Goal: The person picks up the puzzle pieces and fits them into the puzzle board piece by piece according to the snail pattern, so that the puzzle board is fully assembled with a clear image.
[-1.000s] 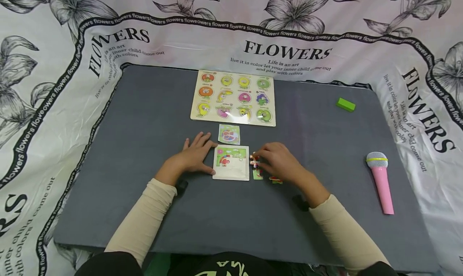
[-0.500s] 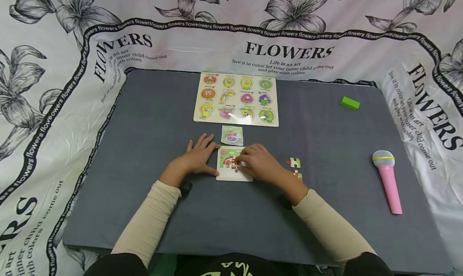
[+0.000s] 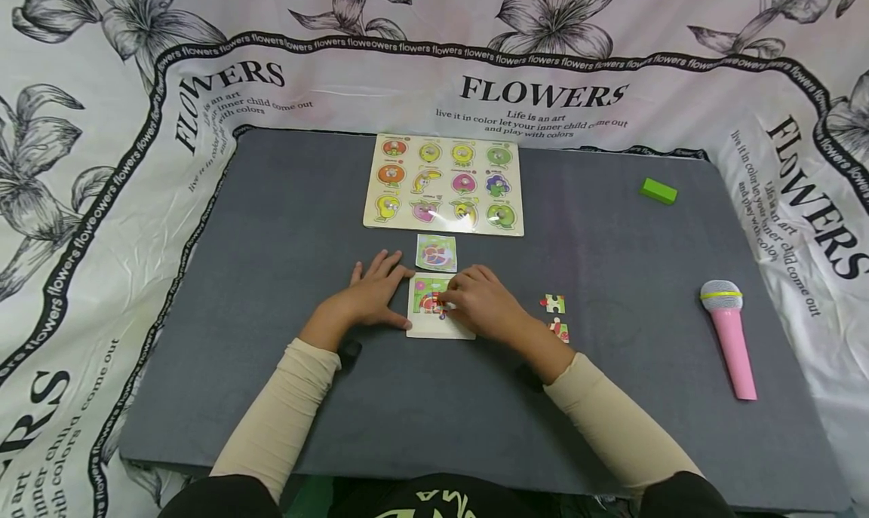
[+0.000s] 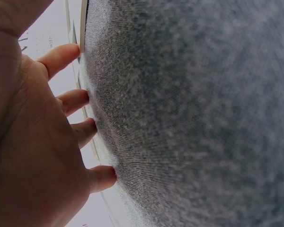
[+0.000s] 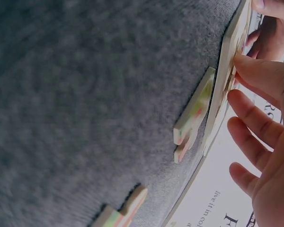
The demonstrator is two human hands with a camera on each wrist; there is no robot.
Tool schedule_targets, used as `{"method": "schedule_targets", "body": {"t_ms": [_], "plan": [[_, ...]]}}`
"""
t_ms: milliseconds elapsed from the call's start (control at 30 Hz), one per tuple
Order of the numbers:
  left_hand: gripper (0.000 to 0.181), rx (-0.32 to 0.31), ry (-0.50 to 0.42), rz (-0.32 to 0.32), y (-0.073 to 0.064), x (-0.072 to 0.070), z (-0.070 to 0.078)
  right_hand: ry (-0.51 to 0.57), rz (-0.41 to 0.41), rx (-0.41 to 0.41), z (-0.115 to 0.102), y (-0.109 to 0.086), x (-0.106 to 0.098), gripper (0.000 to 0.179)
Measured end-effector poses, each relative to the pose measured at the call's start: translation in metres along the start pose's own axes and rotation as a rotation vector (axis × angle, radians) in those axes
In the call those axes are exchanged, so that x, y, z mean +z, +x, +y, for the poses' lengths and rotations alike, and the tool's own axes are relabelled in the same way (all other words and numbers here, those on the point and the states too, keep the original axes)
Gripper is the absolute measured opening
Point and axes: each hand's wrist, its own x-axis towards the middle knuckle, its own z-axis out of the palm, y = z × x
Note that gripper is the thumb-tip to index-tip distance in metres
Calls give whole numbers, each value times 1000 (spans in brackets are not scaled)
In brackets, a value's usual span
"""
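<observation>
A small jigsaw board [image 3: 440, 329] with a pale frame lies mid-table, its upper part filled with green, pink and red pieces. My left hand [image 3: 369, 295] lies flat with spread fingers, thumb and forefinger against the board's left edge; the left wrist view shows the same hand [image 4: 42, 137] over grey cloth. Over the board, my right hand [image 3: 485, 303] pinches a jigsaw piece, mostly hidden by the fingertips. In the right wrist view, that hand's [image 5: 270, 123] thumb and forefinger meet at the board [image 5: 223, 71]. Two loose pieces, one upper [image 3: 554, 304] and one lower [image 3: 560, 330], lie to the right.
Above the board lies a small picture card [image 3: 437, 253], and behind it a larger fruit puzzle board [image 3: 443, 186]. At right are a green block [image 3: 658, 191] and a pink toy microphone [image 3: 732, 344]. Grey cloth [image 3: 305, 420] covers the tabletop, with a printed floral cloth [image 3: 380, 88] around it.
My right hand has moved left from the loose pieces onto the board, carrying a jigsaw piece, and then shifted only slightly there. My left hand keeps its place at the board's edge.
</observation>
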Motion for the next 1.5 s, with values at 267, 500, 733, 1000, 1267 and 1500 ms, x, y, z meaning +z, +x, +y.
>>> {"method": "schedule_targets", "body": {"t_ms": [267,500,733,1000,1267,1500], "plan": [[91,-2,-3,-3,0,0,0,-63,1,-34,1,0,1,22],[90,-1,-9,-14,0,-1,0,-21,-3,-25,2,-1,-2,22],[91,5,-15,-20,0,-1,4,55,5,80,19,-24,-16,29],[91,3,-22,-10,-2,0,0,50,49,203,55,-73,-32,32],[92,-4,-36,-3,-3,1,1,25,42,283,79,-114,-39,31],[91,17,-35,-1,-2,-1,6,23,51,325,84,-137,-36,27]]}}
